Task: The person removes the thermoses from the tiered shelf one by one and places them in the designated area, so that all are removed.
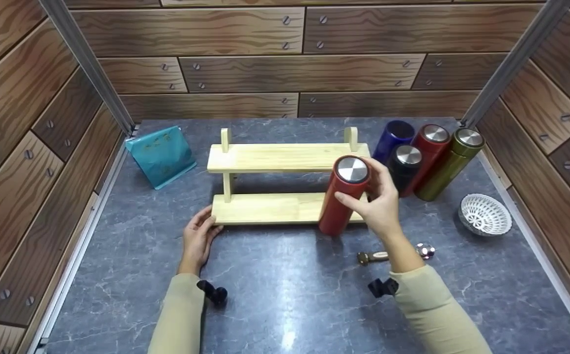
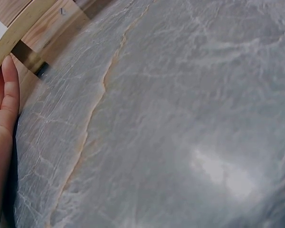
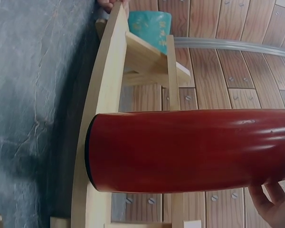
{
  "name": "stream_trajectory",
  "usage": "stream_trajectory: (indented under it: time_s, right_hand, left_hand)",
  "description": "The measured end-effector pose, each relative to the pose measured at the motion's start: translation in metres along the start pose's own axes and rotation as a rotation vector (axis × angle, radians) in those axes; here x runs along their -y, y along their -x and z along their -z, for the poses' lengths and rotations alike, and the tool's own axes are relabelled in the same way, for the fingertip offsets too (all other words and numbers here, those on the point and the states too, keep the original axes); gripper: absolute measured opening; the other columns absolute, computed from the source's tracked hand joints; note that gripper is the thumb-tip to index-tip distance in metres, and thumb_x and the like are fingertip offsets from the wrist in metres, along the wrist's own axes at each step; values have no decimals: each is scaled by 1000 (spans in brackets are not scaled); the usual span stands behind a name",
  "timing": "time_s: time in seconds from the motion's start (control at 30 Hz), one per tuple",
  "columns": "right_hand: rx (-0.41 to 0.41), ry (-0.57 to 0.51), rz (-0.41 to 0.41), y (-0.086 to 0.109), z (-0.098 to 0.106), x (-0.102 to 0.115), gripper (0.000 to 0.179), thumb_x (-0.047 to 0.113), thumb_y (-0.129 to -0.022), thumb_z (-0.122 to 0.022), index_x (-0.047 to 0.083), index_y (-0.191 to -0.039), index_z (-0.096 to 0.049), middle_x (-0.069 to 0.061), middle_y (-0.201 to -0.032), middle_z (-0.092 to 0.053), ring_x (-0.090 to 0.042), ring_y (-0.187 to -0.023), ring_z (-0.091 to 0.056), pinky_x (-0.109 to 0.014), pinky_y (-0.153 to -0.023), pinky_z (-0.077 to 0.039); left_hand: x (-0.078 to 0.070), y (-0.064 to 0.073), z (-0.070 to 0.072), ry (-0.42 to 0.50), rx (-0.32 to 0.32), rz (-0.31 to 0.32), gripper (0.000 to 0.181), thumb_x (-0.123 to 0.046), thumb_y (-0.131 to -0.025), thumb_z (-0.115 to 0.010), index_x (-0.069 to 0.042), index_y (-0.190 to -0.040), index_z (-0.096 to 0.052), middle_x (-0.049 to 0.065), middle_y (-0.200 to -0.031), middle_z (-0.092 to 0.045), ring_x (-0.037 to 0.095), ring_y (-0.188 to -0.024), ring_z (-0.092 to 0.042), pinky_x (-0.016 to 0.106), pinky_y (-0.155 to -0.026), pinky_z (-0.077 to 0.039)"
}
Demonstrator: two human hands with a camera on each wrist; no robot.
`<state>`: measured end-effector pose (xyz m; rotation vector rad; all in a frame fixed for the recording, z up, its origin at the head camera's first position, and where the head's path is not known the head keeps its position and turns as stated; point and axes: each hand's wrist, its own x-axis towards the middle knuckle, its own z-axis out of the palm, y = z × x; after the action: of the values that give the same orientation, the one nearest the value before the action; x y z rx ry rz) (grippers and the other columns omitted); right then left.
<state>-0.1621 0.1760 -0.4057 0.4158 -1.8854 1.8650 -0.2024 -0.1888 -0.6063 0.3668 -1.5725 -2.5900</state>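
My right hand (image 1: 382,209) grips a red thermos flask (image 1: 336,209) near its silver-topped lid, thumb on one side and fingers round the other. The flask is slightly tilted before the right part of a two-tier pale wooden rack (image 1: 260,209); in the right wrist view its black-rimmed base (image 3: 90,152) is by the lower board's front edge. Whether it touches the board I cannot tell. At the lower board's left end, my left hand (image 1: 198,241) holds the front corner; the left wrist view shows its fingers (image 2: 10,90) against the wood.
Behind the rack's right end stand a blue cup-like cylinder (image 1: 397,135), a black flask (image 1: 405,169), another red flask (image 1: 430,147) and an olive-green flask (image 1: 444,167). A white basket (image 1: 485,215) sits far right. A shiny-ended handled tool (image 1: 373,256) lies under my right wrist. A teal pouch (image 1: 162,157) stands left.
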Motion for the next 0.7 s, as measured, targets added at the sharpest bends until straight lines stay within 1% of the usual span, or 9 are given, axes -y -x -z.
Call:
stream_trajectory:
  time_s: [0.13, 0.3, 0.5, 0.7]
  right_hand:
    - [-25, 33, -10, 5, 11, 3, 72, -14, -61, -78, -6, -125, -47, -12, -112, -62, -20, -97, -59, -29, -78, -48]
    - [-54, 37, 20, 9, 25, 6, 71, -18, -60, -76, -8, -124, -48, -11, -111, -62, -20, -98, -59, -28, -82, -48]
    - [-102, 27, 21, 14, 45, 10, 72, -19, -59, -76, -6, -124, -49, -14, -110, -62, -21, -97, -59, -27, -80, -49]
    - [-145, 11, 30, 18, 66, 6, 72, -21, -58, -75, -7, -124, -49, -14, -107, -63, -20, -95, -59, -26, -77, -48]
  left_hand:
    - [0, 2, -1, -6, -3, -6, 41, -6, -87, -64, -3, -126, -55, 14, -117, -54, 22, -92, -60, 33, -76, -54]
    - [0, 1, -2, 18, -4, -10, 39, -3, -87, -62, -2, -125, -55, 14, -116, -55, 21, -89, -60, 32, -75, -54]
    - [1, 0, -3, 21, -3, -5, 40, -5, -87, -64, -1, -126, -54, 14, -116, -55, 21, -89, -60, 32, -75, -54]
    - [2, 0, -2, 18, -12, 2, 41, -6, -86, -65, -2, -125, -55, 14, -117, -54, 21, -89, -60, 33, -75, -54]
